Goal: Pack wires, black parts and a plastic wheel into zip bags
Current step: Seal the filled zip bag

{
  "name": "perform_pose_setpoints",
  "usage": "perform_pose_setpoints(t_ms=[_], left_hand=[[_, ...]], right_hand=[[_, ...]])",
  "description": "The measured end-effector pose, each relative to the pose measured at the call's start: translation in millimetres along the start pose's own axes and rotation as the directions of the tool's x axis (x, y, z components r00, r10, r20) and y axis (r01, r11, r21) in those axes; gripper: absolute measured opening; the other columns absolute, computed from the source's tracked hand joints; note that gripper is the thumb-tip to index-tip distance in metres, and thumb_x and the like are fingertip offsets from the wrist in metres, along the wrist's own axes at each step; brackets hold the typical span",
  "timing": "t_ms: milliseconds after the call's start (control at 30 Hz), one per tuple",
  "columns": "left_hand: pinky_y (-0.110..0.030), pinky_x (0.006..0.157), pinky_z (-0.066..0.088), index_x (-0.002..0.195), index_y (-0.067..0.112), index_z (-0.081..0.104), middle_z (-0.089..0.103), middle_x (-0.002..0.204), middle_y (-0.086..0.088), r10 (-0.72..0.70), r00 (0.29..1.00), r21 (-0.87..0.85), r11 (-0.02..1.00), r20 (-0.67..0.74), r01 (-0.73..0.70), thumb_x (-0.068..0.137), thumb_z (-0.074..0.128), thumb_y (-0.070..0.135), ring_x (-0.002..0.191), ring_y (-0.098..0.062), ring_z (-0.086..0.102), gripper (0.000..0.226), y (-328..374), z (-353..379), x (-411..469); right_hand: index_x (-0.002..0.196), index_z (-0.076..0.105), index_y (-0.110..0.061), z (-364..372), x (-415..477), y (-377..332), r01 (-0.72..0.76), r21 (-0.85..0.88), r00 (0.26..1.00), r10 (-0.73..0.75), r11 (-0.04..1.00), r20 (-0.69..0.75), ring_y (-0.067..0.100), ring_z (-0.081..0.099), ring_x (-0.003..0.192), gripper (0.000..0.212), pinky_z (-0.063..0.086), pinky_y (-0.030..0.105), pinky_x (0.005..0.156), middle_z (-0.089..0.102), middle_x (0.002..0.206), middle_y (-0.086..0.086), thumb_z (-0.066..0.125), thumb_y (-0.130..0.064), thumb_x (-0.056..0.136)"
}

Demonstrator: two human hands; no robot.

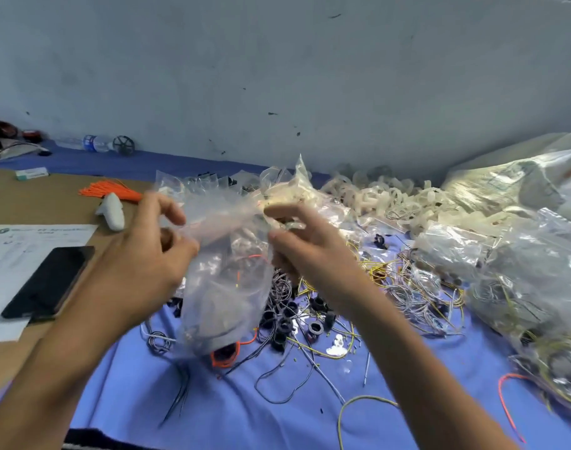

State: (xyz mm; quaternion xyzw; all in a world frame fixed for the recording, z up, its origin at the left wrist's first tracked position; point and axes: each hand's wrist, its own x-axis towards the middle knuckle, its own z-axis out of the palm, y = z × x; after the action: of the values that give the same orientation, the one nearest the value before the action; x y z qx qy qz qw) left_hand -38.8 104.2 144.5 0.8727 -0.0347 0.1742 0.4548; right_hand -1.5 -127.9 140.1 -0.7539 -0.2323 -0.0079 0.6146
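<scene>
A clear zip bag [225, 287] hangs between my hands above the blue cloth, with wires and dark parts showing through its lower half. My left hand [147, 251] pinches the bag's upper left edge. My right hand [297, 241] pinches the upper right edge with curled fingers. Below the bag lie several black ring parts [284, 323], loose grey and yellow wires [407, 293] and an orange wire coil [225, 355]. A heap of whitish plastic wheels [388, 196] sits at the back.
A black phone [47, 284] lies on a printed sheet [4, 254] at the left on brown card. Filled clear bags [530, 277] pile up at the right. An orange wire bundle [112, 190], a white object [113, 211] and a water bottle [92, 142] lie further back.
</scene>
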Motion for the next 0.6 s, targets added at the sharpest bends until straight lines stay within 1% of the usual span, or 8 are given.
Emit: perform_pose_setpoints(t_ms=[100,200,267,333,367,433,500,600], left_hand=[[-0.048,0.057,0.051,0.096,0.042,0.04,0.061,0.059,0.006,-0.015,0.998,-0.016,1.0,-0.064,0.014,0.08,0.057,0.037,0.05,-0.024,0.056,0.024,-17.5,13.5,-11.5],[-0.036,0.052,0.052,0.102,0.042,0.047,0.061,0.06,0.005,-0.002,0.997,-0.096,0.995,-0.076,-0.005,0.081,0.047,0.037,0.048,-0.017,0.057,0.021,-20.6,15.3,-11.4],[-0.031,0.051,0.051,0.101,0.038,0.059,0.061,0.064,0.007,0.053,0.997,-0.082,0.995,-0.055,-0.057,0.082,0.044,0.035,0.051,-0.009,0.055,0.024,-16.2,16.0,-7.0],[-0.037,0.064,0.054,0.102,0.037,0.066,0.061,0.07,0.009,0.092,0.995,-0.098,0.991,-0.044,-0.096,0.083,0.046,0.045,0.055,-0.007,0.054,0.028,-13.0,19.1,-4.3],[-0.042,0.071,0.055,0.109,0.039,0.065,0.062,0.074,0.01,0.106,0.993,-0.12,0.987,-0.042,-0.111,0.083,0.049,0.054,0.059,-0.009,0.056,0.034,-12.3,20.7,-5.3],[-0.037,0.09,0.052,0.135,0.046,0.049,0.062,0.095,0.017,0.165,0.985,-0.12,0.978,-0.05,-0.17,0.078,0.056,0.068,0.083,-0.003,0.06,0.062,-15.6,29.3,-14.8],[-0.014,0.103,0.038,0.155,0.039,0.017,0.052,0.127,0.025,0.217,0.971,-0.06,0.973,-0.102,-0.224,0.065,0.069,0.074,0.117,0.004,0.051,0.11,-27.1,47.0,-29.1],[-0.026,0.112,0.034,0.155,0.042,0.001,0.03,0.149,0.032,0.048,0.995,-0.158,0.985,-0.092,-0.063,0.04,0.08,0.078,0.14,-0.008,0.037,0.144,-64.2,89.6,-50.0]], right_hand=[[0.142,0.031,-0.044,22.7,-29.6,37.2,-0.047,0.18,0.99,0.069,0.983,-0.119,0.016,0.069,0.075,0.06,0.05,0.027,0.058,0.07,0.098,0.008,0.065,-0.031,0.093],[0.134,0.037,-0.054,34.8,-65.1,76.3,-0.078,0.331,0.937,0.183,0.94,-0.297,0.017,0.066,0.075,0.056,0.051,0.027,0.061,0.068,0.099,0.008,0.066,-0.038,0.089],[0.137,0.038,-0.045,36.8,-87.1,103.2,-0.192,0.212,0.893,0.26,0.958,-0.367,0.018,0.066,0.074,0.055,0.053,0.029,0.065,0.068,0.091,0.003,0.064,-0.03,0.09],[0.134,0.043,-0.044,36.9,-104.3,124.9,-0.308,0.041,0.865,0.298,0.951,-0.404,0.016,0.065,0.076,0.05,0.055,0.039,0.075,0.067,0.087,-0.002,0.062,-0.023,0.093],[0.129,0.045,-0.047,36.1,-110.9,131.7,-0.336,-0.021,0.863,0.298,0.942,-0.407,0.012,0.063,0.073,0.046,0.054,0.038,0.076,0.067,0.085,-0.003,0.061,-0.021,0.093],[0.118,0.049,-0.051,35.3,-119.8,139.1,-0.34,-0.127,0.873,0.262,0.932,-0.412,0.005,0.056,0.064,0.041,0.048,0.026,0.069,0.067,0.081,-0.007,0.06,-0.019,0.093],[0.112,0.051,-0.052,36.2,-123.4,142.5,-0.325,-0.172,0.879,0.23,0.93,-0.418,0.005,0.055,0.061,0.039,0.043,0.02,0.064,0.067,0.079,-0.011,0.059,-0.019,0.093],[0.11,0.053,-0.049,38.6,-121.6,144.8,-0.311,-0.172,0.88,0.215,0.935,-0.423,0.004,0.053,0.058,0.035,0.042,0.018,0.061,0.066,0.079,-0.014,0.06,-0.02,0.092]])
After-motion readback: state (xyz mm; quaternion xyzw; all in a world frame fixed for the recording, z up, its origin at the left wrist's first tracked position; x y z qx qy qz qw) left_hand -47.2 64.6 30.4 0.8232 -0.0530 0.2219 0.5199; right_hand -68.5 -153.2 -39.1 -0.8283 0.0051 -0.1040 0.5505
